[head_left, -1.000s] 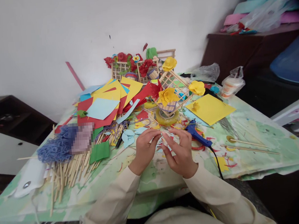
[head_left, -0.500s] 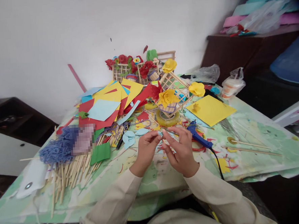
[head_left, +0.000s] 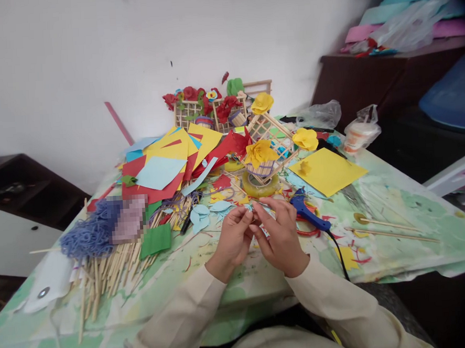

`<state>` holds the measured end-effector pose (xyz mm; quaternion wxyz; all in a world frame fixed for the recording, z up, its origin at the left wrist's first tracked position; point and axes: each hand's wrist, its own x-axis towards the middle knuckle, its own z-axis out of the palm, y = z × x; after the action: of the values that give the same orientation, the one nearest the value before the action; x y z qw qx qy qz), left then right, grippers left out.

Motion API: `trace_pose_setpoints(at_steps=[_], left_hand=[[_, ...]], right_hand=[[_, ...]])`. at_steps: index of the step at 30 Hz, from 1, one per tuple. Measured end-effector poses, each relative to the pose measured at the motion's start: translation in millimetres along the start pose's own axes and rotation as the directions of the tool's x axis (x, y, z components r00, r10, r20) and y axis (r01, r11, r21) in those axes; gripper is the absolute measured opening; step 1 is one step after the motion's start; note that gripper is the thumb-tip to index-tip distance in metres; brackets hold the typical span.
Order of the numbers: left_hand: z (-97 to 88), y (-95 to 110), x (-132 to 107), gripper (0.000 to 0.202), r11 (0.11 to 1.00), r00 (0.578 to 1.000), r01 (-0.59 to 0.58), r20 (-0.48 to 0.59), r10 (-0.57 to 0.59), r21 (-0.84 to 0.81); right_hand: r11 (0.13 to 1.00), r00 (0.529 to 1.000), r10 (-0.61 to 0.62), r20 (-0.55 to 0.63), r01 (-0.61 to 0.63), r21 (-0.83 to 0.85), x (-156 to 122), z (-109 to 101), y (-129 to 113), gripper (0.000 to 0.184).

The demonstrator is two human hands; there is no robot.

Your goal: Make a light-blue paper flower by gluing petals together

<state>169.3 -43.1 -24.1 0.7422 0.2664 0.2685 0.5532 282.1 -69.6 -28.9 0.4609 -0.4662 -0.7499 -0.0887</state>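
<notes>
My left hand [head_left: 233,237] and my right hand [head_left: 279,237] meet over the near middle of the table, thumbs and fingers pinched together. A small light blue paper piece showed between their fingertips a moment ago; now the fingers mostly hide it. Light blue paper petals [head_left: 199,218] lie just beyond and left of my left hand. Right of my right hand rests a blue glue gun [head_left: 311,215] with a black cord. Beyond the fingertips sits a roll of tape [head_left: 259,187], with a stick lattice [head_left: 279,134] bearing yellow paper flowers [head_left: 261,152] standing at it.
Wooden sticks [head_left: 112,268] and blue yarn [head_left: 88,232] are heaped at left, near a folded green paper [head_left: 155,240]. Coloured sheets [head_left: 162,170] pile up behind. A yellow sheet [head_left: 329,172], a bagged cup [head_left: 360,134] and two long sticks [head_left: 396,232] lie at right.
My left hand has shifted slightly right and turned, its fingers closing nearer my right fingertips. The light blue piece has gone mostly out of sight, and more petals show beside my left hand.
</notes>
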Motion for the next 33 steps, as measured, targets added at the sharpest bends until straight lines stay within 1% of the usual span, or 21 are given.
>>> trace_pose_setpoints(at_steps=[2, 4, 6, 8, 10, 12, 14, 15, 16, 17, 20, 22, 23, 25, 26, 29, 30, 31, 32, 33], left_hand=[[-3.1, -0.6, 1.3, 0.027, 1.000, 1.000, 0.000, 0.012, 0.000, 0.001], [-6.2, 1.7, 2.8, 0.026, 1.000, 1.000, -0.012, 0.006, 0.012, -0.012], [-9.3, 7.7, 4.2, 0.024, 0.999, 1.000, -0.022, -0.013, 0.022, -0.028], [-12.3, 16.0, 6.1, 0.022, 0.999, 0.999, -0.018, -0.038, 0.016, -0.036], [-15.2, 24.0, 9.1, 0.021, 0.998, 0.999, -0.011, -0.051, 0.009, -0.055], [-17.9, 28.9, 12.6, 0.016, 0.998, 0.999, 0.018, -0.049, -0.021, -0.061], [-20.1, 29.7, 15.7, 0.012, 0.997, 0.997, 0.046, -0.053, -0.049, -0.063], [-21.0, 28.9, 16.8, 0.011, 0.996, 0.997, 0.056, -0.055, -0.060, -0.064], [-21.9, 27.7, 17.5, 0.010, 0.996, 0.996, 0.065, -0.056, -0.069, -0.066], [-22.7, 26.3, 17.9, 0.010, 0.995, 0.996, 0.073, -0.054, -0.076, -0.066], [-25.9, 23.9, 17.9, 0.011, 0.995, 0.996, 0.077, -0.048, -0.079, -0.060], [-28.4, 24.0, 17.9, 0.012, 0.996, 0.996, 0.069, -0.052, -0.072, -0.059], [-29.6, 24.4, 18.1, 0.012, 0.996, 0.996, 0.065, -0.054, -0.069, -0.059], [-31.4, 25.1, 18.6, 0.011, 0.996, 0.996, 0.064, -0.056, -0.068, -0.059], [-31.9, 25.4, 18.9, 0.011, 0.996, 0.996, 0.067, -0.061, -0.070, -0.060], [-31.8, 25.1, 19.3, 0.010, 0.993, 0.992, 0.082, -0.084, -0.089, -0.084], [-31.3, 24.7, 19.2, 0.010, 0.991, 0.991, 0.090, -0.088, -0.099, -0.096], [-30.9, 24.1, 19.0, 0.010, 0.990, 0.990, 0.097, -0.087, -0.106, -0.104], [-30.6, 23.5, 18.8, 0.011, 0.989, 0.991, 0.098, -0.084, -0.107, -0.106], [-30.5, 22.7, 18.5, 0.012, 0.991, 0.992, 0.090, -0.078, -0.097, -0.099]], right_hand=[[1.000, 1.000, 0.014, -0.009, -0.014, -0.010, 1.6, -3.3, 4.3, 0.042], [0.998, 0.999, 0.038, -0.029, -0.039, -0.043, 2.3, -10.1, 15.5, 0.039], [0.988, 0.995, 0.089, -0.045, -0.094, -0.119, 0.1, -20.9, 34.6, 0.039], [0.953, 0.983, 0.181, -0.012, -0.179, -0.245, -6.4, -33.9, 59.1, 0.039], [0.885, 0.948, 0.307, 0.082, -0.253, -0.390, -16.5, -45.9, 83.6, 0.045], [0.841, 0.890, 0.395, 0.229, -0.249, -0.480, -27.3, -53.3, 102.8, 0.051], [0.838, 0.821, 0.437, 0.367, -0.223, -0.498, -35.6, -54.6, 114.2, 0.048], [0.843, 0.797, 0.443, 0.410, -0.214, -0.494, -38.2, -53.5, 117.0, 0.045], [0.849, 0.787, 0.441, 0.432, -0.209, -0.485, -39.9, -52.1, 118.3, 0.042], [0.856, 0.790, 0.431, 0.437, -0.206, -0.474, -40.7, -50.9, 118.4, 0.040], [0.885, 0.836, 0.378, 0.399, -0.200, -0.419, -40.9, -53.8, 117.8, 0.035], [0.886, 0.865, 0.372, 0.338, -0.222, -0.407, -42.0, -63.3, 122.2, 0.036], [0.871, 0.873, 0.389, 0.295, -0.244, -0.426, -43.4, -69.7, 126.9, 0.037], [0.808, 0.865, 0.452, 0.216, -0.294, -0.511, -47.9, -83.2, 140.4, 0.038], [0.767, 0.851, 0.486, 0.197, -0.307, -0.564, -50.5, -89.1, 148.2, 0.037], [0.678, 0.796, 0.563, 0.224, -0.289, -0.676, -55.7, -98.0, 165.8, 0.035], [0.650, 0.778, 0.584, 0.233, -0.276, -0.708, -55.4, -97.2, 167.3, 0.034], [0.612, 0.768, 0.602, 0.218, -0.269, -0.743, -53.8, -94.6, 165.7, 0.033], [0.571, 0.771, 0.611, 0.181, -0.271, -0.775, -51.0, -90.5, 161.1, 0.032], [0.543, 0.787, 0.601, 0.140, -0.273, -0.794, -47.2, -85.0, 153.7, 0.033]])
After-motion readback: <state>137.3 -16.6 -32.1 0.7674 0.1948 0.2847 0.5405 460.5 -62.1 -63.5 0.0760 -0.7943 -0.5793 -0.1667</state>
